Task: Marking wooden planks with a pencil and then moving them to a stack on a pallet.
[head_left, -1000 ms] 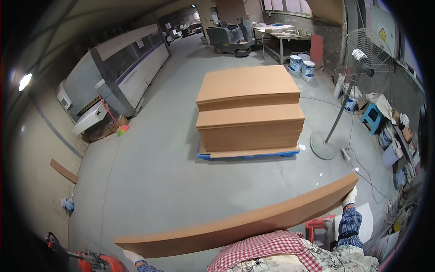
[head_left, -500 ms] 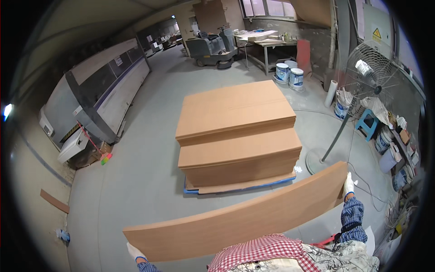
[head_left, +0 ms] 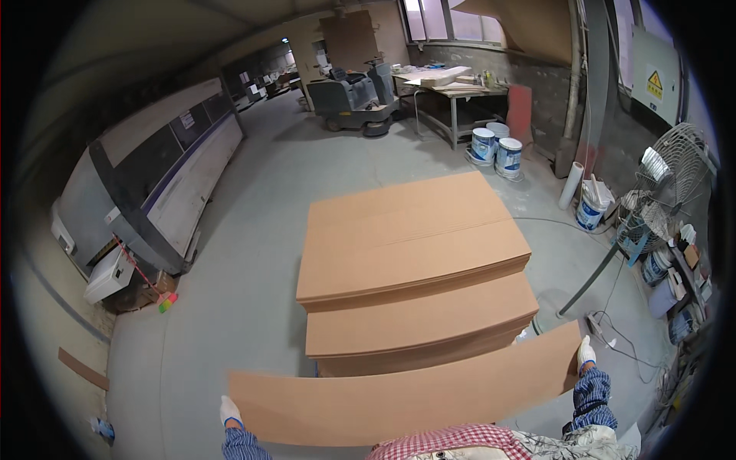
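A long brown board (head_left: 406, 406) stretches across in front of my body, its wide face turned up toward me. My left hand (head_left: 230, 412), in a white glove, grips its left end. At the other end my right hand (head_left: 586, 353), gloved the same way, holds the board's right edge; its fingers are partly hidden. Just beyond the board is a low stack of brown panels (head_left: 406, 222), with a step on its near side. The board covers the bottom of that stack in front.
On the right, a large stand fan (head_left: 675, 172) rises beside a trailing cable. White and blue buckets (head_left: 508, 157) stand near a worktable (head_left: 452, 90). A ride-on floor machine (head_left: 353, 100) is at the back. Along the left runs a long grey machine (head_left: 165, 169).
The stack now appears closer, and the fan has shifted toward the right edge. The board in my hands has turned its face further up. Both hands still hold it.
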`<state>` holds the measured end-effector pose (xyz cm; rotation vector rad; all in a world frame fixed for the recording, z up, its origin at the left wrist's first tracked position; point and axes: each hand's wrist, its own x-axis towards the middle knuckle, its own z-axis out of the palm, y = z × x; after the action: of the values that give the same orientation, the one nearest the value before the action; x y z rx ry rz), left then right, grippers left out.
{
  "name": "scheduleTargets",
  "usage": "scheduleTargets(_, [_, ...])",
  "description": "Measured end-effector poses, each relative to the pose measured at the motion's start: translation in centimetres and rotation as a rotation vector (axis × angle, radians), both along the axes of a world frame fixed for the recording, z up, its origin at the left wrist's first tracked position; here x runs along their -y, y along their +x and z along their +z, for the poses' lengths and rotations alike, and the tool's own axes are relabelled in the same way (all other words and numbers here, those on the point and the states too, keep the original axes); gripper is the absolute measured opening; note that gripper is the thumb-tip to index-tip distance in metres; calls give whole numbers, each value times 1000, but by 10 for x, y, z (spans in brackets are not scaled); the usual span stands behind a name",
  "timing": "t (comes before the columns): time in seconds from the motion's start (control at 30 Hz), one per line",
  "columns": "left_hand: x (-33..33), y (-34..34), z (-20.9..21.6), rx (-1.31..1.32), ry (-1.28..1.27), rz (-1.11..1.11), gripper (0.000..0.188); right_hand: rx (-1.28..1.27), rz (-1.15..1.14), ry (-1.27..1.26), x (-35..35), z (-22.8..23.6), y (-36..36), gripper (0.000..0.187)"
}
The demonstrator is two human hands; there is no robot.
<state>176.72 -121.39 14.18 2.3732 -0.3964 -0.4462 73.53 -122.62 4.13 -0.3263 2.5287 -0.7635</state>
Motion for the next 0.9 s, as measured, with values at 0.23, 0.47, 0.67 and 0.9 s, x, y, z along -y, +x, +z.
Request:
scheduleTargets(0.23, [41,8,0,-133,-226,52,65,-10,131,158,79,-9,25,88])
scheduleTargets(0.47, [100,-46,48,-185,12,64,52,88,215,158,198,-30,9,79])
scheduleTargets(0.67, [151,-183,123,-157,307,259,48,65,204,384,238,-13,3,79])
scheduleTargets(0.9, [150,-208,126,-173,241,349,49,99,182,466,240,-4,4,78])
